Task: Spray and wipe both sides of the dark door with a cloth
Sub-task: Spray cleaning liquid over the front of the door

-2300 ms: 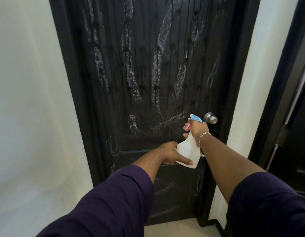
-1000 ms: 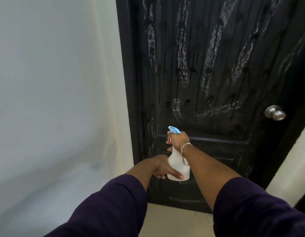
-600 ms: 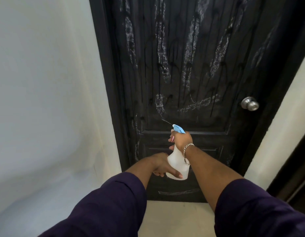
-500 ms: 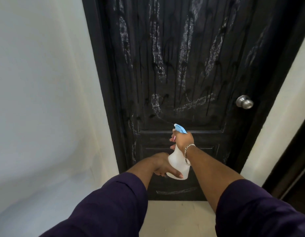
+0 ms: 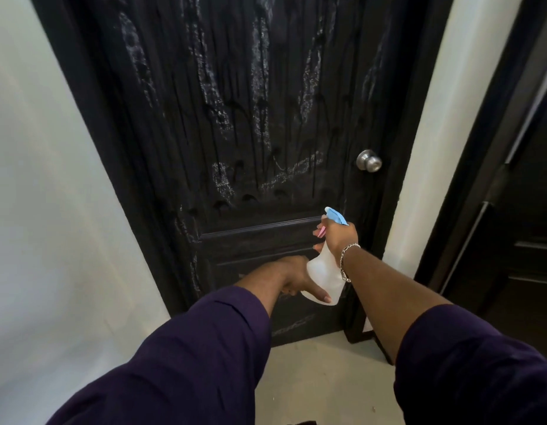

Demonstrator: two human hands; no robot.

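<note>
White walls flank a dark door that fills the middle of the view, above a pale floor at 6 o'clock.

The right hand has its grip clamped on the neck of a white spray bottle, fingers curled round it just under the blue nozzle head, with a pink trigger showing between the fingers. A silver chain bracelet hangs on that wrist. The nozzle points toward the door's lower half. The left hand sits at 9 o'clock of the bottle's body, its thumb stretched along the bottle's base and touching it; its other fingers are hidden behind the hand, so how they lie cannot be told. Both arms wear dark purple sleeves.

The door stands straight ahead, shut in its dark frame. Its upper panel is streaked with whitish smears and thin dark drip lines running down. A horizontal moulding crosses it at the level of the nozzle. A round metal doorknob sits at 1 o'clock of the right hand, well apart from it. At 3 o'clock of the view, past a strip of white wall, stands a second dark door.
</note>
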